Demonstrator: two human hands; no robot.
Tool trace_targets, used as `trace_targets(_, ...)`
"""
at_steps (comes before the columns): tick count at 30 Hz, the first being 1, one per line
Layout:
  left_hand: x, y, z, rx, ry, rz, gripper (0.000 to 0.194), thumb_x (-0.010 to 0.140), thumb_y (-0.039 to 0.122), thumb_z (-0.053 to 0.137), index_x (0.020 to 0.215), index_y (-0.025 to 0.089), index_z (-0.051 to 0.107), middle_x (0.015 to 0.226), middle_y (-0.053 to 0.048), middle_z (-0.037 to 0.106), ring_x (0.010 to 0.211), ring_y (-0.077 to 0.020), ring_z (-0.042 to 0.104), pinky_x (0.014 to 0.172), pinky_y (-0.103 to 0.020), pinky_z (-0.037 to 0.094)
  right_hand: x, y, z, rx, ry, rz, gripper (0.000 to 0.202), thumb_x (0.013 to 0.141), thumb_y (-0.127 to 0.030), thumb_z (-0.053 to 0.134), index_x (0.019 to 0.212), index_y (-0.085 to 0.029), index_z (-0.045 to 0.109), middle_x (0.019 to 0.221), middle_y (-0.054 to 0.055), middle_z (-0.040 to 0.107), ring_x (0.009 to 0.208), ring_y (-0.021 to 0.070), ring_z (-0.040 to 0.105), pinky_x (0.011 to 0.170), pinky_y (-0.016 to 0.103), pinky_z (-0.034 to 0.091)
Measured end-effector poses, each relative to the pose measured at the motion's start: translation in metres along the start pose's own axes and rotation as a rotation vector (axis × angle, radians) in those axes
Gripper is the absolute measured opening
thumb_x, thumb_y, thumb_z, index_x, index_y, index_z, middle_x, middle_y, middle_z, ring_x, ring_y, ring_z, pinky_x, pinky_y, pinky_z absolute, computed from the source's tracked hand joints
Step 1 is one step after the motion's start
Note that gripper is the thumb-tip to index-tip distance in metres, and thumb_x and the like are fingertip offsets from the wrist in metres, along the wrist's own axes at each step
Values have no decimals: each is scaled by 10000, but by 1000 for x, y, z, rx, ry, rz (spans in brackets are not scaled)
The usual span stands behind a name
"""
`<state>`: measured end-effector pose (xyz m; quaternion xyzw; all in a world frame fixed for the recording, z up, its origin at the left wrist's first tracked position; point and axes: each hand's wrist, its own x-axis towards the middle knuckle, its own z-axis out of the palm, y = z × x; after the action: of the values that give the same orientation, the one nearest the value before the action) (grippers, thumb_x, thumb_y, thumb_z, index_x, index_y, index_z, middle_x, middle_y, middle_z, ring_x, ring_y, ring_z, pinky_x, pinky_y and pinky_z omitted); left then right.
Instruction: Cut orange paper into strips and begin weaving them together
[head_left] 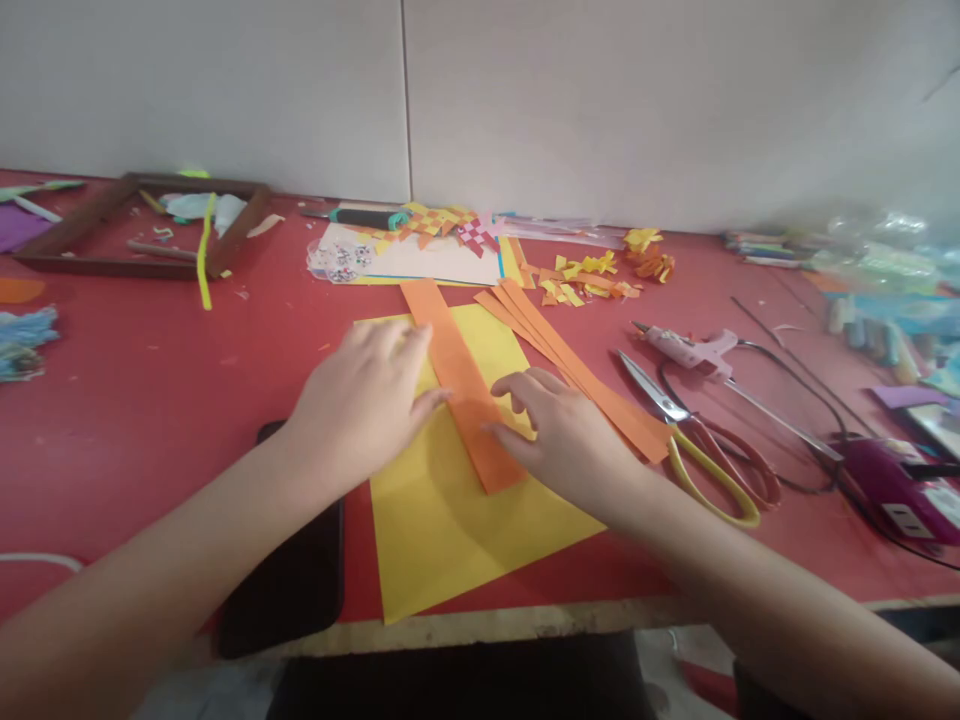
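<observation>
A wide orange paper strip (466, 400) lies slantwise across a yellow paper sheet (427, 545) near the table's front edge. My left hand (367, 390) is over the strip's left side, thumb and fingers apart, its fingertips close to the strip's edge. On the other side, my right hand (559, 430) hovers with curled, spread fingers and its thumb near the strip's right edge. Nothing shows between the fingers of either hand. Several narrower orange strips (600, 385) fan out to the right, partly behind my right hand. Whether my fingertips touch the paper is hard to tell.
Scissors (686, 425) and a pink glue gun (694, 352) with its cord lie at right, near a magenta box (896, 485). A black phone (292, 570) overhangs the front edge. Behind are a brown frame (112, 265), a cutter (367, 217) and paper scraps (585, 280).
</observation>
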<state>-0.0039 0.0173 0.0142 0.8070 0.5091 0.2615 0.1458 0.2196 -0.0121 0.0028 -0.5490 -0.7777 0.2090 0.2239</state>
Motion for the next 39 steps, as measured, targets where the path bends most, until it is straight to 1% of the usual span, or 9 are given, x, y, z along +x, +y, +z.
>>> trace_targets(2, -7, 0, 7, -23, -158, 113, 403, 871, 354, 658, 1240, 194, 641, 1320, -173, 619, 1297, -412, 504, 1126, -584, 316, -3, 5, -4, -12, -23, -219, 128, 874, -245, 639, 995, -229, 679, 994, 90, 692, 866, 240, 663, 752, 393, 538)
trace_targets(4, -11, -4, 16, -9, -212, 133, 411, 898, 364, 611, 1275, 202, 625, 1384, -162, 595, 1306, -380, 512, 1119, -551, 339, -4, 15, -7, 41, -105, -388, 140, 908, -268, 633, 1026, -245, 703, 1128, 93, 695, 1057, 256, 652, 903, 424, 541)
trace_targets(6, -14, -8, 25, 17, -228, 140, 466, 909, 386, 588, 1326, 179, 590, 1440, -177, 549, 1342, -374, 482, 1119, -543, 340, -5, 24, -6, 91, -183, -449, 214, 907, -277, 653, 1114, -256, 704, 1271, 92, 665, 1188, 259, 614, 1008, 450, 514)
trace_targets(11, -15, -10, 32, 40, -226, 164, 501, 913, 410, 570, 1353, 169, 575, 1450, -189, 536, 1348, -381, 474, 1111, -556, 341, -5, 38, 6, 154, -180, -459, 335, 890, -304, 687, 1221, -256, 683, 1300, 104, 665, 1240, 269, 593, 1054, 491, 490)
trace_targets(16, -15, -7, 32, 63, -218, 172, 486, 904, 382, 563, 1322, 136, 595, 1428, -211, 548, 1323, -408, 487, 1078, -588, 370, -3, 36, 9, 152, -155, -472, 334, 882, -323, 700, 1204, -236, 688, 1249, 103, 689, 1189, 260, 614, 1023, 470, 505)
trace_targets(21, -16, -5, 33, 79, -206, 161, 469, 903, 387, 550, 1304, 149, 598, 1417, -220, 551, 1308, -412, 496, 1056, -596, 385, -2, 35, 11, 153, -145, -462, 318, 872, -328, 712, 1180, -254, 699, 1220, 88, 699, 1152, 260, 625, 993, 463, 516)
trace_targets(28, -17, -5, 34, 140, -179, 202, 466, 904, 360, 544, 1302, 120, 583, 1408, -222, 553, 1286, -397, 515, 1038, -573, 415, -3, 37, 15, 180, -80, -500, 277, 881, -301, 703, 1151, -241, 729, 1184, 95, 707, 1126, 257, 629, 977, 451, 523)
trace_targets(33, -19, -2, 34, 226, -155, 238, 453, 954, 354, 471, 1289, 68, 581, 1394, -220, 560, 1275, -371, 524, 1033, -543, 438, -4, 38, 16, 155, -47, -532, 264, 883, -324, 699, 1122, -217, 734, 1184, 102, 703, 1128, 258, 630, 972, 462, 534)
trace_targets(39, -22, 4, 33, 269, -166, 261, 535, 930, 420, 501, 1295, 37, 579, 1412, -252, 526, 1284, -406, 500, 1036, -572, 427, -4, 37, 14, 110, -64, -497, 364, 874, -373, 699, 1188, -188, 692, 1176, 106, 710, 1133, 257, 635, 989, 446, 536)
